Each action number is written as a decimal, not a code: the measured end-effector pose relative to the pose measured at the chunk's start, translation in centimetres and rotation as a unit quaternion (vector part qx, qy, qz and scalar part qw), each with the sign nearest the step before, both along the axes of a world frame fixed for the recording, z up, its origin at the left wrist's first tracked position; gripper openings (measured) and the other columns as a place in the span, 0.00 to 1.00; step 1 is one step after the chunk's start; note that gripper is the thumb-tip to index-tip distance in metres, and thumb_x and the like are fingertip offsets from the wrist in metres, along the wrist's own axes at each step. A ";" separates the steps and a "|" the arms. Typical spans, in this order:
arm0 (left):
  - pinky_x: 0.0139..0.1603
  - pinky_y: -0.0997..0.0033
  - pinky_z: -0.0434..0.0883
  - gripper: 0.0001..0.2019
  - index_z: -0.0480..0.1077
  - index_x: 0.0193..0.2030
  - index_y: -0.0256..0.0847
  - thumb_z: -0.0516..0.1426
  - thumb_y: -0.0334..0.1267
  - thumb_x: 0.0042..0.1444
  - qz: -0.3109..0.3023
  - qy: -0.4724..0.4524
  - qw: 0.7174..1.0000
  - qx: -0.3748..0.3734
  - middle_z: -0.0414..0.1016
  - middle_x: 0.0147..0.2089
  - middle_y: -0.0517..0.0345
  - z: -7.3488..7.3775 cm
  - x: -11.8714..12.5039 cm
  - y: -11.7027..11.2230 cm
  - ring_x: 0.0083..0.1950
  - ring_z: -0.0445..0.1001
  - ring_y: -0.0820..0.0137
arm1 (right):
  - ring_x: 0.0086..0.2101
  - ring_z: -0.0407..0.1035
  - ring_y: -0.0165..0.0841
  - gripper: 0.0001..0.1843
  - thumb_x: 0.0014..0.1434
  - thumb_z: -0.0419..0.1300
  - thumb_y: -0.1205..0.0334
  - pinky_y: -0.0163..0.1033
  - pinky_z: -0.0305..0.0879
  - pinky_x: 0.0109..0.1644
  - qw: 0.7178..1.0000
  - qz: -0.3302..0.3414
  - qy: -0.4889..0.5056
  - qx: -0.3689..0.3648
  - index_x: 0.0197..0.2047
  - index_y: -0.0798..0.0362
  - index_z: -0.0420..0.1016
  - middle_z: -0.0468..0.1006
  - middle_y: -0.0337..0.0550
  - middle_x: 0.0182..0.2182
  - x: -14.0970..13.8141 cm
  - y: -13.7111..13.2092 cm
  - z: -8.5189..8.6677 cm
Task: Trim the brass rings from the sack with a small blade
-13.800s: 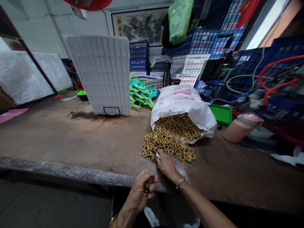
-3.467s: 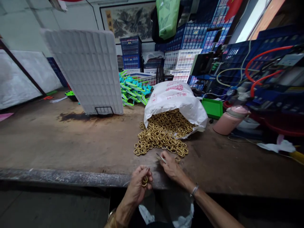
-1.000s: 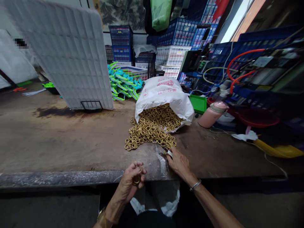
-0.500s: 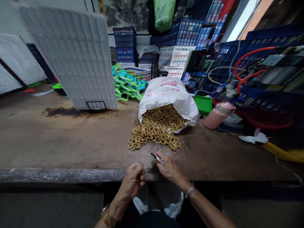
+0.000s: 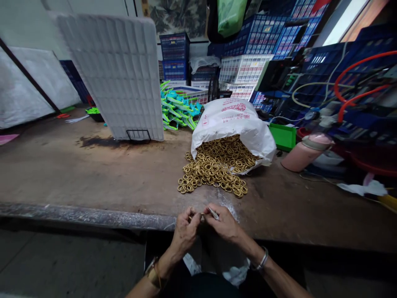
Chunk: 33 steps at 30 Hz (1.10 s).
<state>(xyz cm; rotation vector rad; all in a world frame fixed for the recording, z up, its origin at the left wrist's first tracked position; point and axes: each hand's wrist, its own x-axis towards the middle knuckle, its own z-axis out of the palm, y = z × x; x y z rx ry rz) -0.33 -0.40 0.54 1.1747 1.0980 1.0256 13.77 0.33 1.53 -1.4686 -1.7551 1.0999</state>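
Observation:
Just over the table's front edge, my two hands meet at the fingertips. My left hand is closed in a pinch on what looks like a gold-coloured ring, mostly hidden by the fingers. Closed too, my right hand grips a small tool with a pale flat part and touches the same spot; the tool's kind is unclear. Beyond the hands, a heap of gold-coloured rings spills from the mouth of a white woven sack lying on its side.
On the brown table a white ribbed panel stands at left. Behind it lie green and turquoise plastic pieces. A pink bottle and a green tray sit right of the sack. Stacked crates line the back.
My hands were apart and have come together at the fingertips. The right hand's tool has turned, its dark tip no longer showing. The whole view has shifted, so the scene sits further right.

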 end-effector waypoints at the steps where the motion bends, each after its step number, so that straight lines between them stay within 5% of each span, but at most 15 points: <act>1: 0.21 0.79 0.56 0.12 0.59 0.22 0.39 0.53 0.44 0.49 0.005 -0.019 1.000 -0.018 0.57 0.18 0.68 0.0 0.1 0.0 0.19 0.55 0.79 | 0.21 0.56 0.24 0.07 0.50 0.51 0.62 0.29 0.51 0.24 0.999 -0.012 0.033 -0.021 0.25 0.55 0.65 0.63 0.33 0.19 -0.1 0.0 0.0; 10: 0.21 0.80 0.57 0.12 0.61 0.24 0.38 0.51 0.43 0.52 0.038 -0.009 0.998 0.047 0.62 0.19 0.65 0.1 0.3 -0.4 0.20 0.58 0.79 | 0.11 0.42 0.20 0.21 0.53 0.46 0.45 0.29 0.39 0.14 0.964 -0.070 0.180 -0.183 0.19 0.53 0.60 0.50 0.27 0.09 -1.4 -0.3 -0.4; 20: 0.17 0.81 0.52 0.12 0.62 0.28 0.38 0.52 0.46 0.51 -0.008 -0.033 0.999 -0.026 0.56 0.17 0.69 -0.1 -0.1 -0.4 0.16 0.50 0.82 | 0.22 0.56 0.25 0.12 0.47 0.53 0.54 0.31 0.54 0.28 0.997 -0.066 0.037 -0.021 0.22 0.54 0.63 0.63 0.33 0.18 -1.3 0.5 0.0; 27: 0.12 0.82 0.50 0.18 0.58 0.28 0.40 0.54 0.54 0.45 -0.048 -0.032 0.990 -0.126 0.59 0.17 0.69 -0.3 -0.2 -0.4 0.13 0.52 0.83 | 0.23 0.56 0.26 0.10 0.48 0.51 0.57 0.31 0.54 0.28 0.998 -0.055 0.012 -0.013 0.23 0.54 0.62 0.62 0.33 0.19 -1.3 0.3 0.2; 33: 0.12 0.83 0.49 0.16 0.57 0.28 0.40 0.55 0.51 0.47 -0.061 -0.100 0.982 -0.148 0.58 0.17 0.70 -0.9 -0.5 -0.4 0.13 0.51 0.84 | 0.21 0.54 0.25 0.12 0.52 0.49 0.56 0.30 0.52 0.24 0.999 -0.045 0.021 -0.013 0.24 0.54 0.63 0.61 0.33 0.18 -1.3 0.3 -0.3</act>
